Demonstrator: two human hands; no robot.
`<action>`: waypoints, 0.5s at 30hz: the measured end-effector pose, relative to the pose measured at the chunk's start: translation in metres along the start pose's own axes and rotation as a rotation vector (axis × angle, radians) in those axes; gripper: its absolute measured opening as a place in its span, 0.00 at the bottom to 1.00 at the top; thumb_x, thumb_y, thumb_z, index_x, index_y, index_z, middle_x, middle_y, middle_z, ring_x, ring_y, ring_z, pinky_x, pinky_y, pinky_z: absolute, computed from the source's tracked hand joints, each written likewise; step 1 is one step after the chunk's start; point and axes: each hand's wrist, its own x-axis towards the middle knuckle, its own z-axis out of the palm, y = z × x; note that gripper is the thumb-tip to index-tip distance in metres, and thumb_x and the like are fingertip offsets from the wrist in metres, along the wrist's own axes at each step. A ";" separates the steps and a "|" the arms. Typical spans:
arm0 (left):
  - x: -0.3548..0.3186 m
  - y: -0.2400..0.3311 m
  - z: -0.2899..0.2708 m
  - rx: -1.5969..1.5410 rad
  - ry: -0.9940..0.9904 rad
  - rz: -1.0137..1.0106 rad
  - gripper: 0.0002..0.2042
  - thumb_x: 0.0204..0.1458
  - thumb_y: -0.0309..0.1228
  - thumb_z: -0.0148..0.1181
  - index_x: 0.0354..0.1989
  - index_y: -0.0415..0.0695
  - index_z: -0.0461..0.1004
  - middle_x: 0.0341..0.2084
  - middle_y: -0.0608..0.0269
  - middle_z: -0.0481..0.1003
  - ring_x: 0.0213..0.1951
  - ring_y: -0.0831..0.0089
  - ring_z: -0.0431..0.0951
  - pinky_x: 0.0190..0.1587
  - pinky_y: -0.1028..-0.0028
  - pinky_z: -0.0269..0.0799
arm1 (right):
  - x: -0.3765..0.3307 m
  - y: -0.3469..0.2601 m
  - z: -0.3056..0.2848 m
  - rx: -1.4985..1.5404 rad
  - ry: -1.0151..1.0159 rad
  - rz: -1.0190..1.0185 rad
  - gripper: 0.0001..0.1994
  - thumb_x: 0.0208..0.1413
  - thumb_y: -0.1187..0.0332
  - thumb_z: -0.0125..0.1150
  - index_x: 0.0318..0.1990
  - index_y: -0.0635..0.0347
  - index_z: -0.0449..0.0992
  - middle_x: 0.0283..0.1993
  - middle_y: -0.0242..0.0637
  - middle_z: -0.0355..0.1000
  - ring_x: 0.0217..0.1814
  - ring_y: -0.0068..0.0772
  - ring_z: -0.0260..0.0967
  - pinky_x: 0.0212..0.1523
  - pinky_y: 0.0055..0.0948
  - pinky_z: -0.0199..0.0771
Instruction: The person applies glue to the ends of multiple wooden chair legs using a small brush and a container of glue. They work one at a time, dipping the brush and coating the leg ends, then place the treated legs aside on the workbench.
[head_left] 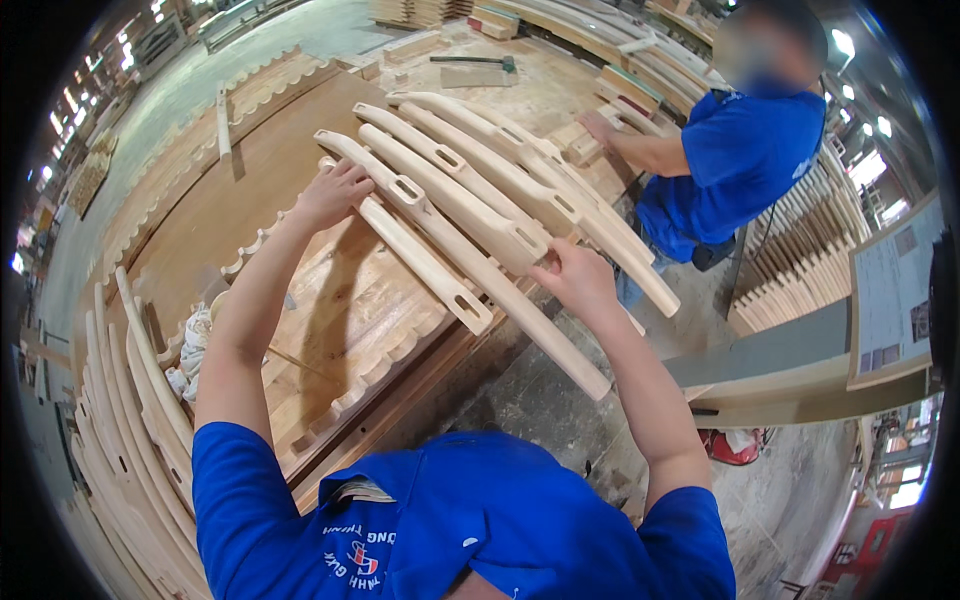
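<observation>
Several pale, smoothly shaped wooden posts with oval slots lie side by side on the workbench, slanting from far left to near right. My left hand (338, 194) is closed over the far end of the nearest short post (420, 262), its fingers against the long post (500, 285) beside it. My right hand (578, 280) pinches the near end of a slotted post (455, 190) in the middle of the row, thumb and fingers at its tip. The long post's near end juts past the bench edge. More posts (500, 165) lie to the right; my fingers partly hide the gripped ends.
The bench (340, 300) carries scallop-edged wooden strips (385, 365). A hammer (480, 62) lies at its far side. Curved posts (130, 400) are stacked at left by a white cloth (195, 345). A co-worker in blue (745, 150) stands at right, near a board with papers (895, 290).
</observation>
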 end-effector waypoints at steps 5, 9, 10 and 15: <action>0.017 0.011 -0.008 0.156 -0.234 -0.157 0.18 0.47 0.27 0.58 0.49 0.53 0.67 0.48 0.67 0.65 0.55 0.65 0.63 0.50 0.56 0.64 | 0.003 -0.012 0.019 0.026 0.114 -0.026 0.19 0.45 0.53 0.61 0.38 0.58 0.71 0.27 0.44 0.74 0.33 0.47 0.74 0.34 0.42 0.72; 0.013 0.025 -0.016 0.155 -0.278 -0.340 0.21 0.49 0.28 0.56 0.54 0.54 0.66 0.53 0.64 0.63 0.59 0.63 0.61 0.56 0.53 0.61 | -0.003 -0.008 0.021 0.038 0.094 -0.059 0.22 0.47 0.50 0.60 0.41 0.59 0.71 0.28 0.45 0.74 0.34 0.48 0.74 0.35 0.44 0.73; 0.013 0.033 -0.020 0.143 -0.261 -0.409 0.22 0.50 0.29 0.56 0.56 0.55 0.65 0.55 0.63 0.62 0.60 0.62 0.60 0.58 0.52 0.60 | -0.004 -0.005 0.017 0.041 0.074 -0.068 0.22 0.47 0.50 0.60 0.41 0.59 0.71 0.28 0.44 0.74 0.34 0.48 0.74 0.36 0.43 0.72; -0.017 0.090 -0.047 -0.099 -0.113 -0.606 0.27 0.51 0.32 0.58 0.62 0.55 0.61 0.60 0.58 0.59 0.61 0.57 0.60 0.62 0.51 0.56 | -0.048 0.000 0.005 0.174 0.053 -0.195 0.22 0.50 0.51 0.61 0.45 0.59 0.72 0.32 0.41 0.74 0.35 0.45 0.73 0.37 0.40 0.72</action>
